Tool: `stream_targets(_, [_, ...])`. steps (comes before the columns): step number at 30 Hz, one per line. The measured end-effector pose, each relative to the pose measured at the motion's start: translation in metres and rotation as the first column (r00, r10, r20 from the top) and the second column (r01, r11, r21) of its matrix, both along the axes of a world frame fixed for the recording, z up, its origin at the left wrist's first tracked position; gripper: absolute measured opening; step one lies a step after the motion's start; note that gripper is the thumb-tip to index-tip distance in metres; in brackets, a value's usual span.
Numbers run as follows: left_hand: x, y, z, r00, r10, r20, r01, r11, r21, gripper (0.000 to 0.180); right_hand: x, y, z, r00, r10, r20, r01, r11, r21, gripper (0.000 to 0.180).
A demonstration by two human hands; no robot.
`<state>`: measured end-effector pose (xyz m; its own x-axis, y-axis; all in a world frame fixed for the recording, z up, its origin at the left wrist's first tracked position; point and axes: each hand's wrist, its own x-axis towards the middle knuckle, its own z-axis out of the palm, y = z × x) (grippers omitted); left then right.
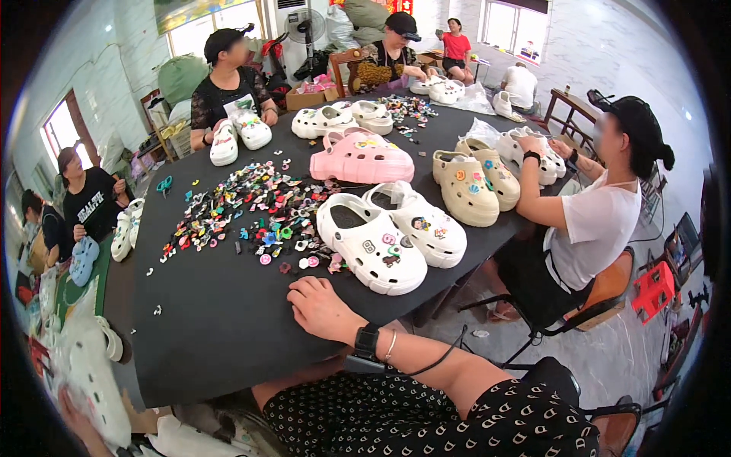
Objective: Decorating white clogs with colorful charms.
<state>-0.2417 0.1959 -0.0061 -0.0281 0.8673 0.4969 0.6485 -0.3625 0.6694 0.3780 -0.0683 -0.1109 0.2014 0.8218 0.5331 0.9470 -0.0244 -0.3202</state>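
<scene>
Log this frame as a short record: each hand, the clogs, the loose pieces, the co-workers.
Right hand: resting palm down on the black tabletop
Left hand: blurred at lower left, against a bare white clog; grip unclear
Nearest pair: charm-decorated white clogs, toes toward the wearer
Beyond it: at least one pink clog
Right of it: beige clogs, decorated
Loose pieces: multicoloured shoe charms, scattered
Co-workers: several; one in a white top at right

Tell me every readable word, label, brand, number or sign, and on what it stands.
Charm on front white clog: number-like characters, not copied.
Black T-shirt, far left: white lettering, not copied.
Patterned garment, lower edge: repeated letter-like marks, not copied.
Red wall hanging at top: too small and blurred to read.
</scene>
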Motion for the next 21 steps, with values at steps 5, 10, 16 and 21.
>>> stream_targets(5, [0.116, -0.002, 0.06, 0.987, -0.115, -0.109, 0.127, 0.985, 0.113, 0.026, -0.008, 0.007, 0.005, 0.996, 0.084, -0.011, -0.083, 0.994, 0.075, 0.023])
stream_targets(10, [0.238, -0.019, 0.073, 0.779, -0.624, -0.066, 0.624, 0.76, 0.183, 0.024, -0.005, 0.005, 0.004, 0.997, 0.073, -0.031, -0.071, 0.996, 0.06, 0.023])
stream_targets(16, [0.315, -0.061, 0.088, 0.596, -0.704, -0.386, 0.799, 0.567, 0.2, 0.02, -0.006, 0.009, -0.001, 0.996, 0.082, -0.019, -0.081, 0.997, 0.014, 0.025])
stream_targets(21, [0.332, -0.075, 0.051, 0.48, -0.687, -0.546, 0.812, 0.584, -0.021, 0.02, -0.002, 0.007, 0.002, 0.995, 0.088, 0.046, -0.09, 0.995, 0.034, 0.027])
